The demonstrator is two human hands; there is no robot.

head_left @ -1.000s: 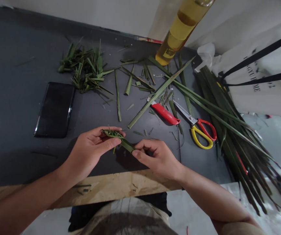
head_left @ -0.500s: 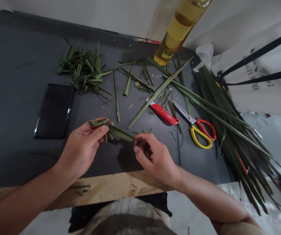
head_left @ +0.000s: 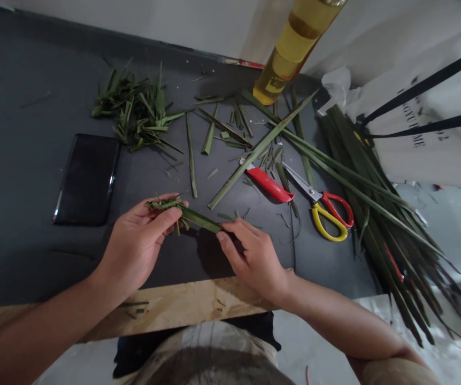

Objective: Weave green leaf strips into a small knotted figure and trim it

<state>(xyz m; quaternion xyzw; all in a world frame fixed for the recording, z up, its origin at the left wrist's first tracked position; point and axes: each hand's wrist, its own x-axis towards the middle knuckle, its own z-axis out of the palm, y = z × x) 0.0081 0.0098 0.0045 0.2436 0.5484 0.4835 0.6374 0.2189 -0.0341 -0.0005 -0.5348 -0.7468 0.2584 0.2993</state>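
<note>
Between thumb and fingers, my left hand (head_left: 138, 235) pinches a small folded piece of green leaf (head_left: 164, 203) with short ends sticking out. From it a flat leaf strip (head_left: 200, 218) runs to the right. My right hand (head_left: 252, 251) is closed on the far end of that strip, with the thumb and index finger at its tip. Both hands are just above the dark table (head_left: 22, 256), near its front edge. Beyond my right hand lie a red-handled cutter (head_left: 270, 184) and scissors (head_left: 314, 200) with one red and one yellow handle loop.
A black phone (head_left: 86, 179) lies left, below a pile of folded leaf pieces (head_left: 138, 109). Loose strips and scraps (head_left: 230, 125) are scattered centrally. A bottle of yellow liquid (head_left: 286, 56) stands at the back. Long leaves (head_left: 367, 214) and a white bag (head_left: 427, 123) are right.
The right thumb and index finger have drawn closer together on the strip's end. My left thumb has shifted slightly right on the folded piece. The table things stay in place.
</note>
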